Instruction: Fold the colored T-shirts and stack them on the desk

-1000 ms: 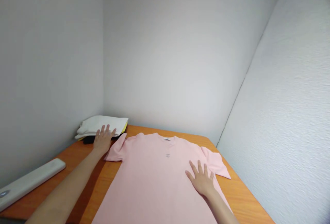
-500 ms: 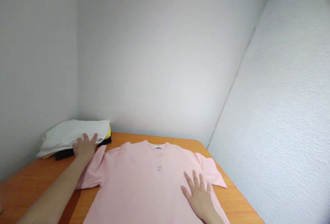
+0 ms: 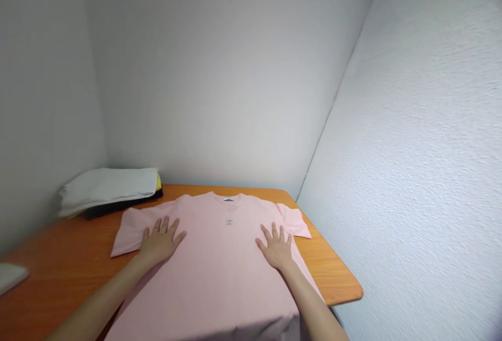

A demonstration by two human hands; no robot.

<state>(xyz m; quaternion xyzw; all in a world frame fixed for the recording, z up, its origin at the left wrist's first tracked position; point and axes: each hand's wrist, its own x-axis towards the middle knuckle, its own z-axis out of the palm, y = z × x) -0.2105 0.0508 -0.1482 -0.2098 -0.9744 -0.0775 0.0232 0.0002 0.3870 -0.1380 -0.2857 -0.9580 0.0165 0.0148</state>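
A pink T-shirt (image 3: pixel 219 257) lies spread flat, front up, on an orange wooden table (image 3: pixel 70 257), with its collar toward the far wall and its hem hanging over the near edge. My left hand (image 3: pixel 160 240) rests flat on the shirt's left chest area, fingers spread. On the shirt's right side, near the sleeve, my right hand (image 3: pixel 276 247) lies flat with fingers apart. Neither hand holds anything.
A stack of folded clothes (image 3: pixel 110 188), white on top with yellow and black beneath, sits in the far left corner. A white object (image 3: pixel 10 275) pokes in at the left edge. Walls close in behind and on both sides; the table's right corner (image 3: pixel 353 294) is near.
My left hand has come off the folded stack and now lies on the pink shirt. The right hand has stayed on the shirt. The view has swung right and pulled back.
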